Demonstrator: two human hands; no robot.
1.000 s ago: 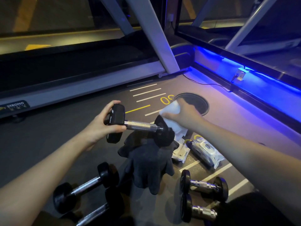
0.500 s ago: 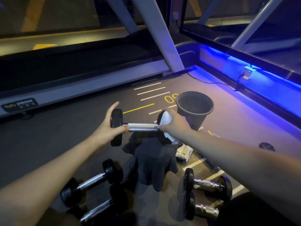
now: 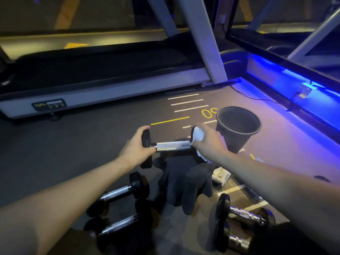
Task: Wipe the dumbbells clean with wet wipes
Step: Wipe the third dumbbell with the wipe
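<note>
I hold a small dumbbell point(image 3: 172, 145) with a chrome handle and black ends level above the floor. My left hand point(image 3: 137, 146) grips its left end. A white wet wipe point(image 3: 198, 134) is pressed around the right end by my right hand point(image 3: 209, 142), which hides that end. Two dumbbells point(image 3: 117, 194) lie on the floor at lower left and two more dumbbells point(image 3: 244, 214) at lower right. A wipe packet point(image 3: 220, 176) shows partly under my right forearm.
A black bucket point(image 3: 239, 124) stands just right of my right hand. A dark cloth point(image 3: 185, 181) lies crumpled below the held dumbbell. A treadmill point(image 3: 103, 92) runs along the back, and a blue-lit ledge point(image 3: 294, 85) with a cable lines the right side.
My right hand with the wipe has slid around the dumbbell's right end. The view has shifted, so the bucket now shows from the side. The dumbbell stays held level.
</note>
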